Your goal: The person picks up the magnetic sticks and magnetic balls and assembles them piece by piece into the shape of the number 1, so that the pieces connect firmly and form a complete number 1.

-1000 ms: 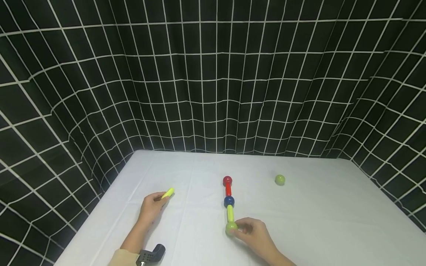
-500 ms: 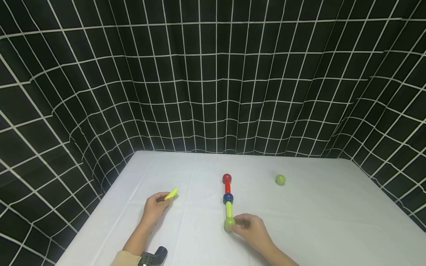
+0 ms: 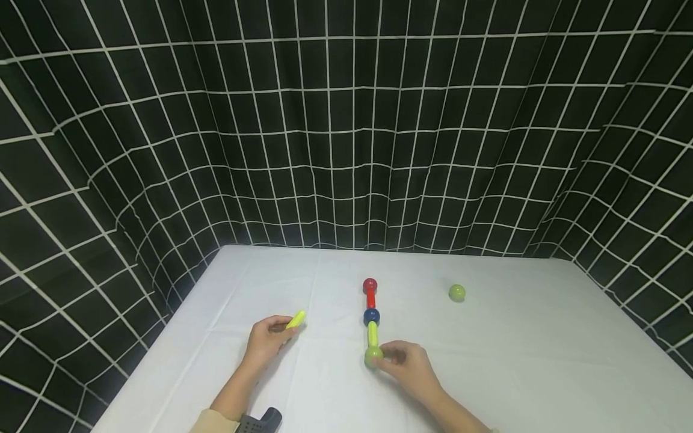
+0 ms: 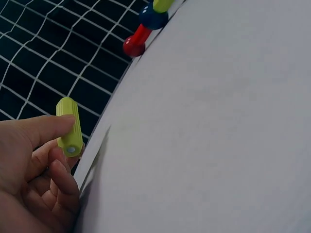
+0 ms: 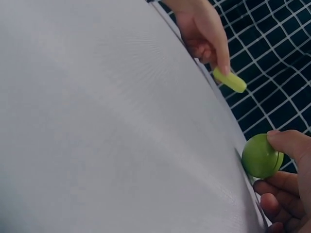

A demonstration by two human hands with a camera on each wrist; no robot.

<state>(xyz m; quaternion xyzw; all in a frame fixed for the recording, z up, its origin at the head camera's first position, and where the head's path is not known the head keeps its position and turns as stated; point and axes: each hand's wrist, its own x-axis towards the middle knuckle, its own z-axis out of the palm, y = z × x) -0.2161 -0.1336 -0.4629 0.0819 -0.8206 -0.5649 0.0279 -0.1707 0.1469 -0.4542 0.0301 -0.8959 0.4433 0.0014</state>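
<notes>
My left hand (image 3: 266,343) pinches a yellow-green magnetic rod (image 4: 69,127) between thumb and fingers. A round metal tip shows on the end of that rod in the left wrist view. To the right, my right hand (image 3: 411,370) pinches a green ball (image 5: 261,156) by its side. That ball forms the near end of a straight chain: a second yellow-green rod (image 3: 372,334), a dark blue ball (image 3: 371,316), a red rod (image 3: 370,299) and a red ball (image 3: 370,285) at the far end. A gap separates the left hand's rod from the chain.
A loose green ball (image 3: 457,293) lies on the white-covered table (image 3: 520,349), right of the chain. Behind and at both sides hangs a dark curtain with a white grid (image 3: 346,150). A dark device (image 3: 262,421) is worn on the left wrist.
My left hand has moved right with its rod, closer to the chain. My right hand has slid the chain slightly away from me. The loose green ball stays in place.
</notes>
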